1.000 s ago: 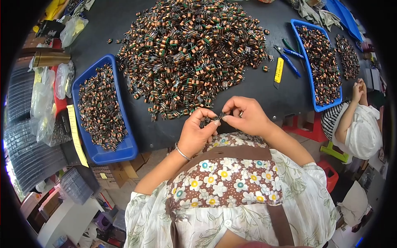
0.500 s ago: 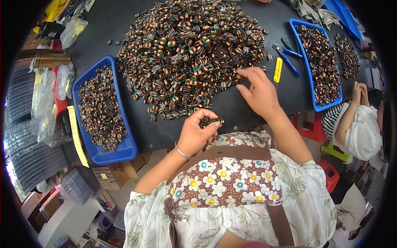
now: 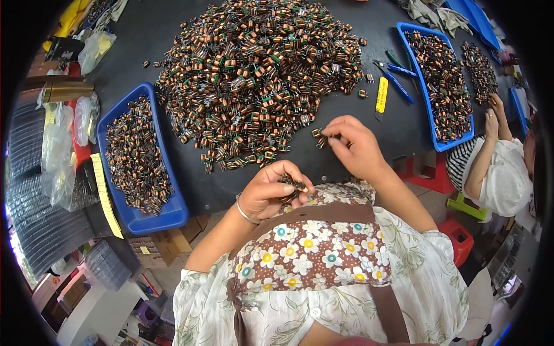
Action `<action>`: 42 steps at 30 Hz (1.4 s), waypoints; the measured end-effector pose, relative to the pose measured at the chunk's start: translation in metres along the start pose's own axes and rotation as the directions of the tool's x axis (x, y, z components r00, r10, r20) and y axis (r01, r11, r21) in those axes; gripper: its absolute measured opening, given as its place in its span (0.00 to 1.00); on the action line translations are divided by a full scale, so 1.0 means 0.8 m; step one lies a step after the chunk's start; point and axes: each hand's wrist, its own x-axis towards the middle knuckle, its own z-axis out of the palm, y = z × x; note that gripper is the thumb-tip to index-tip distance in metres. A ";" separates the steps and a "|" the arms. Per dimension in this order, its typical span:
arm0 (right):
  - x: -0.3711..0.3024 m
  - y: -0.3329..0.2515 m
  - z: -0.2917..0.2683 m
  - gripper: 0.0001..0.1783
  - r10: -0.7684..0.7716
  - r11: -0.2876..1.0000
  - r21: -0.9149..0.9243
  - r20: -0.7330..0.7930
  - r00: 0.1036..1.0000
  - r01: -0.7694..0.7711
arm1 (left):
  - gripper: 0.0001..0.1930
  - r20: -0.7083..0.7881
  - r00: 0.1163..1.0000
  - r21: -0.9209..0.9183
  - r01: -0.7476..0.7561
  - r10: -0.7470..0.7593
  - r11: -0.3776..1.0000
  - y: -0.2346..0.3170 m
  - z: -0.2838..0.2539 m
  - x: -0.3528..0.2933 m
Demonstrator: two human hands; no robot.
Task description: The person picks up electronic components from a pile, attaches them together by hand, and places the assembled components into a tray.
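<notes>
A large heap of small copper-wound coils [image 3: 248,81] with dark cores and green parts lies on the dark table. Close to my apron, my left hand [image 3: 274,189] is curled round a small clutch of dark copper coils [image 3: 293,185], partly hidden by the fingers. My right hand [image 3: 358,149] is at the heap's near right edge, its fingers bent and thumb drawn in. At its fingertips are a couple of copper coils [image 3: 318,137], just apart from the heap; the fingers partly cover what they grip.
Blue trays of coils stand at left [image 3: 183,216] and right [image 3: 424,86]. Between heap and right tray lie a yellow box cutter [image 3: 381,97] and blue-handled cutters [image 3: 399,86]. A smaller coil pile [image 3: 479,72] lies beyond, near a co-worker's hands [image 3: 492,118].
My right hand has come down and nearer from the heap's edge, with coils now at its fingertips. My left hand has shifted slightly, still around its coils. The view has moved a little.
</notes>
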 end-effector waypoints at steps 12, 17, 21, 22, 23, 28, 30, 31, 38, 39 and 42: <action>-0.003 -0.002 -0.034 0.12 -0.074 0.938 -0.335 0.058 0.996 0.089 | 0.09 0.076 0.992 -0.098 0.112 -0.105 0.989 -0.014 -0.006 0.014; -0.014 -0.036 -0.019 0.12 -0.077 0.988 -0.119 0.207 0.975 0.103 | 0.10 -0.246 0.963 0.068 0.134 -0.114 0.989 -0.008 0.026 0.020; -0.016 -0.048 -0.008 0.13 -0.123 0.990 -0.036 0.283 0.951 0.138 | 0.08 -0.262 0.956 0.148 0.175 -0.132 0.974 -0.010 0.021 0.016; -0.014 -0.042 -0.008 0.13 -0.148 0.989 0.020 0.265 0.953 0.148 | 0.07 -0.283 0.953 0.173 0.160 -0.107 0.972 -0.010 0.021 0.016; -0.013 -0.037 -0.008 0.12 -0.173 0.984 0.076 0.245 0.954 0.159 | 0.06 -0.303 0.950 0.199 0.146 -0.081 0.969 -0.010 0.021 0.015; -0.009 -0.009 0.004 0.11 -0.178 0.942 -0.285 0.024 0.984 0.178 | 0.05 -0.381 0.925 0.285 0.098 0.019 0.953 -0.011 0.018 0.013; -0.011 -0.004 0.009 0.11 -0.116 0.947 -0.301 0.024 0.993 0.117 | 0.06 -0.375 0.925 0.319 0.069 0.059 0.945 -0.010 0.016 0.013; -0.010 -0.005 0.007 0.11 -0.116 0.947 -0.300 0.026 0.993 0.119 | 0.06 -0.376 0.925 0.318 0.068 0.060 0.946 -0.010 0.015 0.013; -0.008 -0.010 0.012 0.06 0.204 0.715 0.527 0.472 0.858 -0.460 | 0.06 -0.391 0.912 0.405 0.047 0.126 0.913 -0.008 0.020 0.017; -0.007 -0.013 0.015 0.06 0.194 0.629 0.581 0.527 0.828 -0.517 | 0.06 -0.381 0.914 0.439 0.043 0.143 0.898 -0.008 0.022 0.016; 0.000 -0.021 0.004 0.05 0.216 0.618 0.563 0.550 0.807 -0.549 | 0.07 -0.373 0.921 0.440 0.069 0.113 0.895 -0.005 0.023 0.016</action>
